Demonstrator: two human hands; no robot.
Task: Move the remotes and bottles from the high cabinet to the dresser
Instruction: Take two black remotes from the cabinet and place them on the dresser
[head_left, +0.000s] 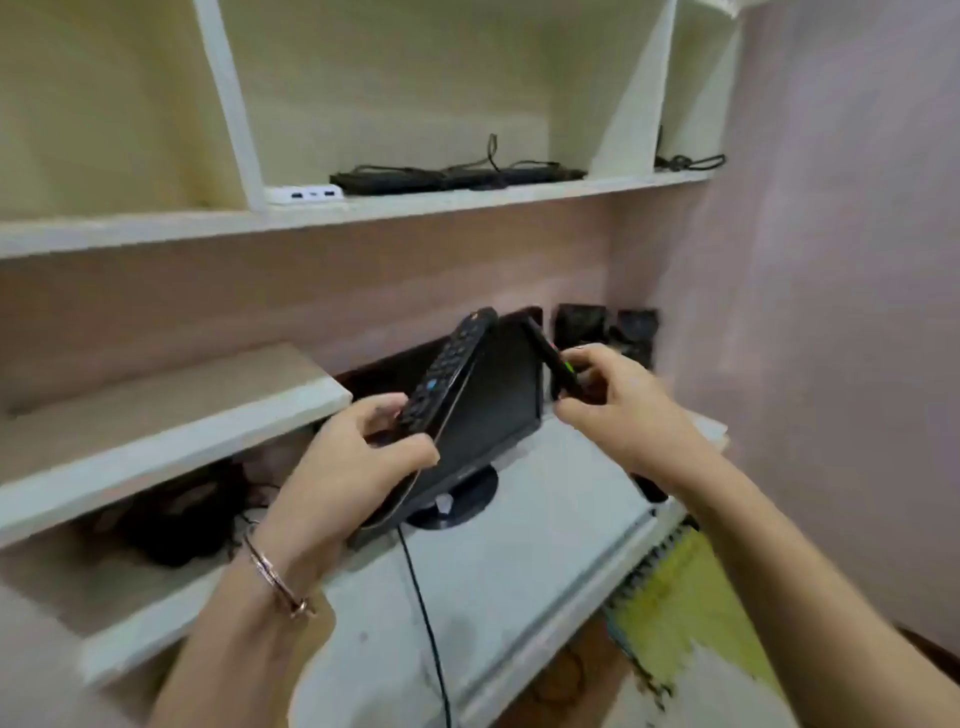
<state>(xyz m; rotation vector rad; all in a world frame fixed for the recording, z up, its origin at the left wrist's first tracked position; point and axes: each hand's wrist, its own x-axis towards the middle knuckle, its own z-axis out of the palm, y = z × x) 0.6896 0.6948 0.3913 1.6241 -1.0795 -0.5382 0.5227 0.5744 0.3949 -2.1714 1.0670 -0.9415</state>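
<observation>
My left hand (358, 457) grips a long black remote (452, 364) with dark buttons and a blue key, tilted up to the right. My right hand (618, 410) holds a second, slimmer black remote (553, 358) with a green mark, seen edge-on. Both remotes hover in front of a small black monitor (498, 410). The high cabinet shelf (467, 205) runs above, with black cables and a flat dark device on it. No bottles show.
The monitor stands on a white counter (545, 545) with a black cord (426, 623) trailing toward me. A white power strip (304, 195) lies on the upper shelf. Dark boxes (608, 327) sit behind the monitor. A yellow spiral notebook (675, 613) lies lower right.
</observation>
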